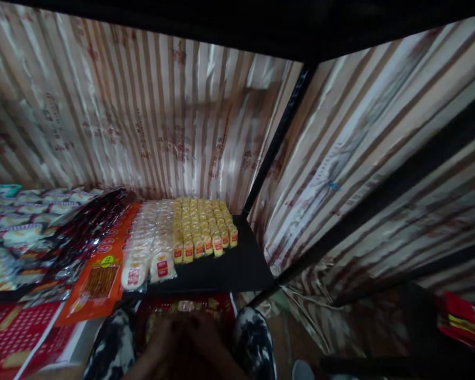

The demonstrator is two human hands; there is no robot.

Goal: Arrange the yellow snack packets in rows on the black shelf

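Between the knees in the head view is a red basket (228, 302) with packets in clear and yellowish wrap (187, 305) inside. Into its shadow reach both my left hand (167, 330) and my right hand (202, 328), close together. It is too dark and blurred there to make out the fingers or anything they hold. Just beyond the basket, small yellow packets with red labels (198, 245) stand in tight rows on a black shelf (216, 274). To their left lie rows of white packets (162, 265) in clear wrap.
Farther left are orange snack bags (102, 279), dark glossy bags (83, 227) and stacked white packets (21, 235). A red perforated basket (24, 338) stands lower left. Black metal posts (277, 137) frame striped plastic sheeting (154, 116). Red packages (465, 322) lie at the far right.
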